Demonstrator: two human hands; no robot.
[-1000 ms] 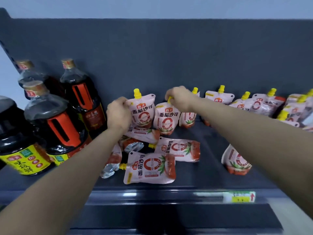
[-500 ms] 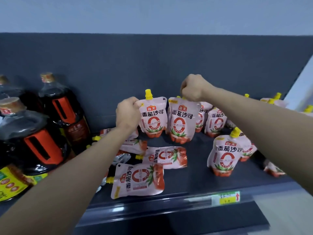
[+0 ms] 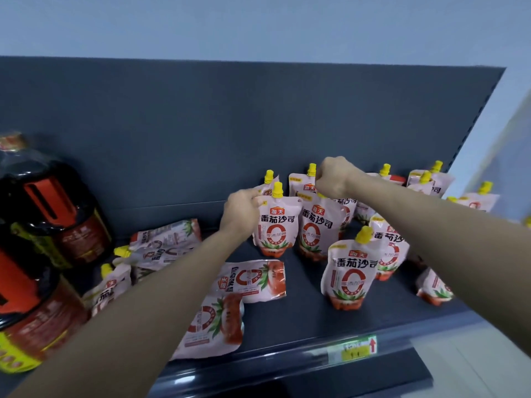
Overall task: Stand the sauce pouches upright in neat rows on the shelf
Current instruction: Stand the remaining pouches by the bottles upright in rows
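Dark grey shelf (image 3: pixel 301 317), head view: your left hand (image 3: pixel 240 214) has its fingers pinched on the top corner of an upright sauce pouch (image 3: pixel 274 225). Your right hand (image 3: pixel 333 176) is curled round the top of the neighbouring pouch (image 3: pixel 319 228), just beside the first. Other standing pouches (image 3: pixel 349 274) sit right and behind; lying pouches (image 3: pixel 253 278) are flat at front left, near dark bottles (image 3: pixel 51 202)
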